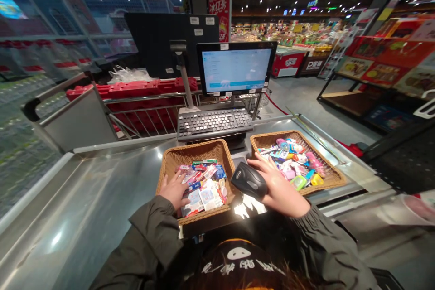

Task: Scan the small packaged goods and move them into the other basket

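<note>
My left hand point(174, 189) lies over the left side of a brown woven basket point(165, 163), its fingers spread on the small packets inside. Those are a mix of boxed and wrapped items, with white packets point(211, 195) at the near side. Between this basket and a second woven basket point(335, 181) is a black barcode scanner point(249, 181). My right hand point(280, 186) is beside and partly behind the scanner, fingers stretched towards the second basket's left edge. The scanner hides its thumb side. Colourful small toy-like items point(295, 163) fill that second basket.
Behind the baskets stand a black keyboard point(215, 123) and a lit monitor point(236, 70), with another screen's back point(170, 41) at left. Both baskets rest on a metal counter point(112, 199). A cart point(142, 118) with red items stands beyond it. Shelves of boxes point(377, 61) are at right.
</note>
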Tool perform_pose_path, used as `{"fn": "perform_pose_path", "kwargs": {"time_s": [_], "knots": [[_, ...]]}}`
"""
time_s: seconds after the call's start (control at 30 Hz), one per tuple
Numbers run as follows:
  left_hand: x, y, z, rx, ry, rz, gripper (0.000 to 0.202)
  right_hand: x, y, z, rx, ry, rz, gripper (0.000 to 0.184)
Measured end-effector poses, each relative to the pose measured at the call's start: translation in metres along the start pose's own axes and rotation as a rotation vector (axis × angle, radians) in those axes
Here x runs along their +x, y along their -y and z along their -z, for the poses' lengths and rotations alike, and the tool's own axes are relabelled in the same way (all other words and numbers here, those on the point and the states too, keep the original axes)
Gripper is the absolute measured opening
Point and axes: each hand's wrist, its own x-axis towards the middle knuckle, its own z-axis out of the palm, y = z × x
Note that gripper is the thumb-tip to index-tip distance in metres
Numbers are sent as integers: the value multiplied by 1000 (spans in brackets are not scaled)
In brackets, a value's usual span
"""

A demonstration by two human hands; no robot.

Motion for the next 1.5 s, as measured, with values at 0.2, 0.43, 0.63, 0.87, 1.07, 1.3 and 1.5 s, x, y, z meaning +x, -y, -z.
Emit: {"fn": "perform_pose_path", "kwargs": {"time_s": [0.2,0.43,0.63,0.87,1.07,1.3,1.5], "knots": [[-4,-30,33,-21,-225,-293,43,-33,-34,19,-57,-88,-140,53],[39,-112,67,-72,-368,-540,36,-79,-87,50,-148,-215,-264,46],[91,-194,79,-69,-342,-681,36,-113,-111,70,-178,-298,-379,55],[167,-276,68,33,-279,-657,30,-131,-126,82,-149,-271,-441,57],[204,-308,44,47,-100,-645,22,-134,-138,86,-101,-242,-435,51],[204,-319,35,53,55,-692,20,-131,-153,83,-80,-231,-431,52],[206,-319,42,13,92,-667,17,-127,-159,80,-66,-240,-417,56]]}}
